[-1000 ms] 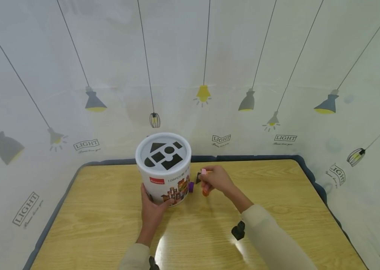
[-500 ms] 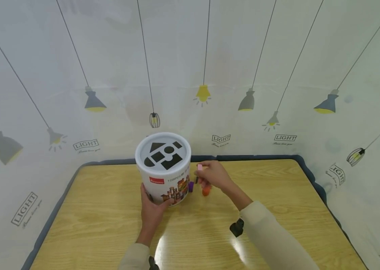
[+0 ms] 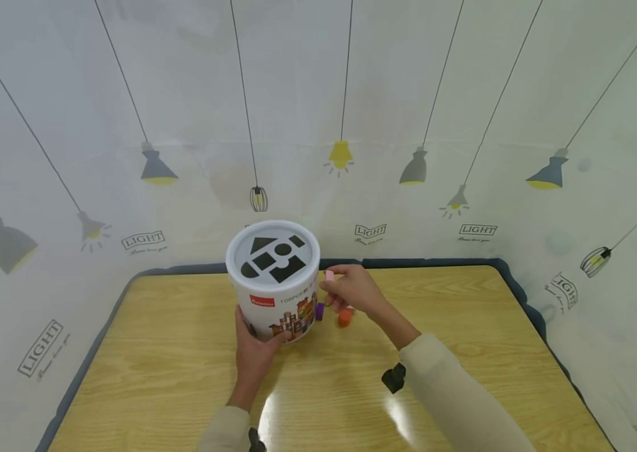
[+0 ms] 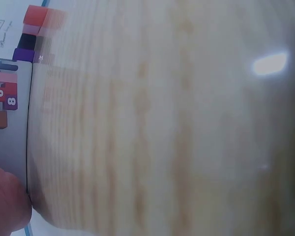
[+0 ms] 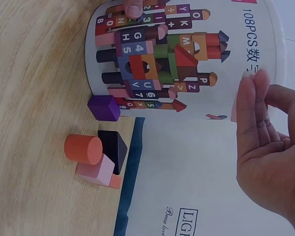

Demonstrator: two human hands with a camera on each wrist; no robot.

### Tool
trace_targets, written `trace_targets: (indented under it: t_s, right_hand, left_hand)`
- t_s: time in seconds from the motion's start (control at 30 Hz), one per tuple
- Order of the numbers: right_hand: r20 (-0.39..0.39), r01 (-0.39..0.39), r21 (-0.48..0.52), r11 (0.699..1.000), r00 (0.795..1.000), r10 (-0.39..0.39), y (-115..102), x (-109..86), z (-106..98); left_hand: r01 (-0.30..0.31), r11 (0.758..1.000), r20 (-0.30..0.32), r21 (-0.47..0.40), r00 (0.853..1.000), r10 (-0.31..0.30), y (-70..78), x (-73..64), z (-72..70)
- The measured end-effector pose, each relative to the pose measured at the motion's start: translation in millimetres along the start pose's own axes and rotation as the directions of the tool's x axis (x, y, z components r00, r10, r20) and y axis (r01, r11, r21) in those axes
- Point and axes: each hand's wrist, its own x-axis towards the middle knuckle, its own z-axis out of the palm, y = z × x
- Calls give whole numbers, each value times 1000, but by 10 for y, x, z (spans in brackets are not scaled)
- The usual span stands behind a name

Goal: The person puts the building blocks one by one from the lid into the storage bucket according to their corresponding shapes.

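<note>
A white bucket (image 3: 262,314) with a white lid (image 3: 307,276) stands on the table; the lid has dark cut-outs, including a triangle, a circle and a rectangle. My left hand (image 3: 255,358) grips its lower front left, thumb across the printed side. Between thumb and fingers, my right hand (image 3: 355,292) pinches a pink block (image 3: 329,275) beside the bucket's upper right, mostly covered by fingers in the right wrist view. Below that hand are an orange cylinder (image 5: 83,149), a black triangular block (image 5: 114,149) and another pink block (image 5: 97,169). A purple block (image 5: 104,107) sits against the bucket's base.
The wooden table (image 3: 171,351) has a dark blue padded edge (image 3: 420,263) at the back and sides. Behind it hangs a pale wall covering (image 3: 296,94) printed with lamps. A bit of another orange block (image 5: 115,182) shows behind the loose pink one.
My right hand has moved left and slightly up with the pink block, closer to the bucket. The orange cylinder below it shows more fully. My left hand and the bucket have stayed put.
</note>
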Motion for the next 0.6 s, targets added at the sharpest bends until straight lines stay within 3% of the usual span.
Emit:
trace_targets:
  t_s: [0.43, 0.6]
  right_hand:
    - [-37, 47, 20, 999, 998, -46, -122, 11, 54]
    - [-54, 54, 20, 998, 997, -53, -160, 8, 52]
  left_hand:
    - [-12, 1000, 1, -17, 1000, 12, -26, 0, 5]
    - [-23, 999, 7, -42, 1000, 23, 177, -52, -19]
